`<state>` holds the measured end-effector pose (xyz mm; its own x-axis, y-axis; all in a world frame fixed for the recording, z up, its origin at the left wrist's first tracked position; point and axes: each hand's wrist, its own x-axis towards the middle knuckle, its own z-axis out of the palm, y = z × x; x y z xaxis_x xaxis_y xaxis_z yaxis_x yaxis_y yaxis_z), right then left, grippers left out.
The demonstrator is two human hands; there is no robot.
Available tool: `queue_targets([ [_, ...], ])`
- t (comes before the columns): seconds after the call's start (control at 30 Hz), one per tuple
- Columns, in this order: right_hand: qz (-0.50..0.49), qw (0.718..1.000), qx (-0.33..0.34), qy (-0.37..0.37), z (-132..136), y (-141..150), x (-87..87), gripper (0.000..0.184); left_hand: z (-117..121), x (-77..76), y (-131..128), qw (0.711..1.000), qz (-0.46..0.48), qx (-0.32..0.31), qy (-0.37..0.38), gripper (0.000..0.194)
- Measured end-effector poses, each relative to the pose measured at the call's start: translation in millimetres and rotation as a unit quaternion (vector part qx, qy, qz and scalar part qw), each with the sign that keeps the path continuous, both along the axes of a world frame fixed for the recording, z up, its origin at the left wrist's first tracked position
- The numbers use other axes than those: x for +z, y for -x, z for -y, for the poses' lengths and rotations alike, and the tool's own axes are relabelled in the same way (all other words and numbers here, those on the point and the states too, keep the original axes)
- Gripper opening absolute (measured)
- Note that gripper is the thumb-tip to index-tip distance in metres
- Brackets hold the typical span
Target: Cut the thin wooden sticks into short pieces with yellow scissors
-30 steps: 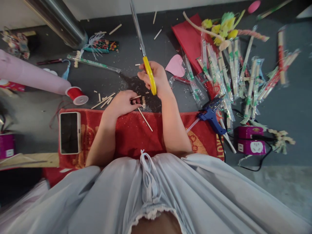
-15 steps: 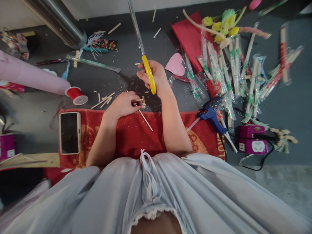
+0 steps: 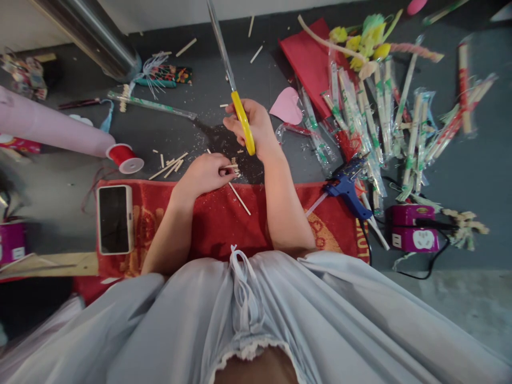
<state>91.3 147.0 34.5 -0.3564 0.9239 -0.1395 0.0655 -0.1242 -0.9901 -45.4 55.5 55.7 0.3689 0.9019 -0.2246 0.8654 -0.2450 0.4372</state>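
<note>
My right hand (image 3: pixel 254 125) is closed round the yellow handle of a pair of scissors (image 3: pixel 234 88), whose long blades point away toward the wall. Just below it my left hand (image 3: pixel 204 173) pinches a short wooden stick piece (image 3: pixel 229 167) against the dark floor, beside a small stack of cut stick pieces (image 3: pixel 236 166). A longer wooden stick (image 3: pixel 240 199) lies slanted on the red cloth (image 3: pixel 216 218) under my left hand. Wood crumbs are scattered around both hands.
A phone (image 3: pixel 115 218) lies on the red cloth at left, near a red thread spool (image 3: pixel 125 157) and a pink roll (image 3: pixel 52 128). A blue glue gun (image 3: pixel 347 191), a purple power strip (image 3: pixel 414 234), wrapped chopsticks (image 3: pixel 372 122) and a pink heart (image 3: pixel 287 105) lie to the right.
Both hands have stayed almost in place; my left hand's fingers have shifted slightly on the small stick piece, and the view has drifted a little.
</note>
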Motion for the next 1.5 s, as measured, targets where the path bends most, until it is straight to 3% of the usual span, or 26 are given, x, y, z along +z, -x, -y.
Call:
queue_targets([
  [0.2, -0.036, 0.999, 0.001, -0.009, 2, -3, 1.9, 0.027, 2, 3.2, 1, 0.999, 0.037, 0.005, 0.004, 0.017],
  [0.33, -0.069, 0.998, 0.006, -0.011, 3, -3, 1.3, 0.023, 2, 1.8, -5, 1.0, 0.012, -0.001, 0.002, 0.022],
  [0.47, -0.031, 0.999, 0.006, 0.002, 2, -2, 4.0, 0.022, 2, 0.2, -12, 1.0, -0.016, 0.01, 0.007, 0.026],
  [0.7, -0.053, 0.999, 0.005, 0.007, 3, -2, 6.8, 0.019, 3, 1.5, -11, 0.999, -0.031, 0.035, -0.006, 0.02],
  [1.07, -0.035, 0.999, 0.006, -0.006, 2, -3, 0.6, 0.019, 4, 2.5, -3, 0.999, 0.047, 0.0, 0.003, 0.034],
  [1.23, -0.012, 1.0, 0.008, 0.0, 2, -4, 1.7, 0.017, 4, -2.2, -4, 0.999, 0.034, -0.014, -0.008, 0.037],
  [1.5, 0.002, 1.0, -0.002, -0.016, 1, -3, -0.3, 0.031, 2, -3.6, 0, 1.0, 0.019, -0.014, -0.014, 0.033],
])
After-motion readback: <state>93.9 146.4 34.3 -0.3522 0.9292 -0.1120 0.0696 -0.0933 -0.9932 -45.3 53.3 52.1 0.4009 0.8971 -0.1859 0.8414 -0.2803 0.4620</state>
